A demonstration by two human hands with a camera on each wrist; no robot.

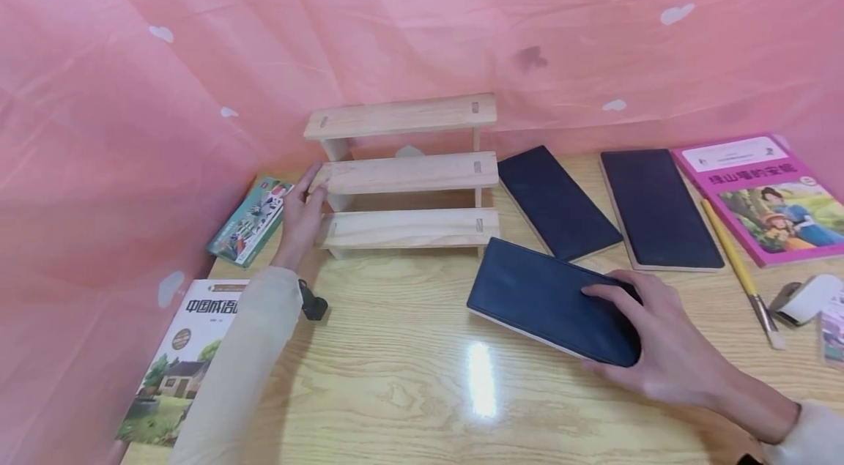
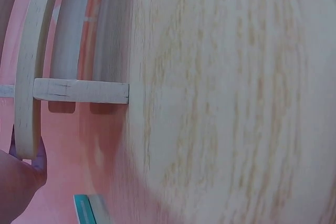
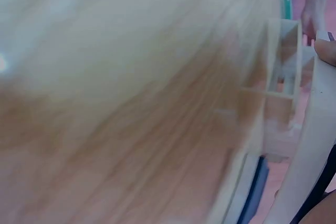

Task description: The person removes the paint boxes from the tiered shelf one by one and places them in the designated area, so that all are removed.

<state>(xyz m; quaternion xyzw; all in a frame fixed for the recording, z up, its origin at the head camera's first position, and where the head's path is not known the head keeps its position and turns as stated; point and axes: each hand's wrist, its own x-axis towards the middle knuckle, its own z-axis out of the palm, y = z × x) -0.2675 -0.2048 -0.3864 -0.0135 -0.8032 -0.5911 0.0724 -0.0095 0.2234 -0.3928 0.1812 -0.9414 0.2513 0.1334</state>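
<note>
A pale wooden three-tier stand is at the back of the table. My left hand grips the left end of its middle board; the left wrist view shows fingers on both sides of that board end. My right hand holds a dark blue notebook by its right end, thumb on the near edge and fingers over the cover. The notebook is tilted in front of the stand's right side. Its pale page edge fills the right of the right wrist view.
Two more dark notebooks, one slanted and one straighter, lie right of the stand. Beyond are a yellow paintbrush, a pink book and a white object. A green box and a white book lie left.
</note>
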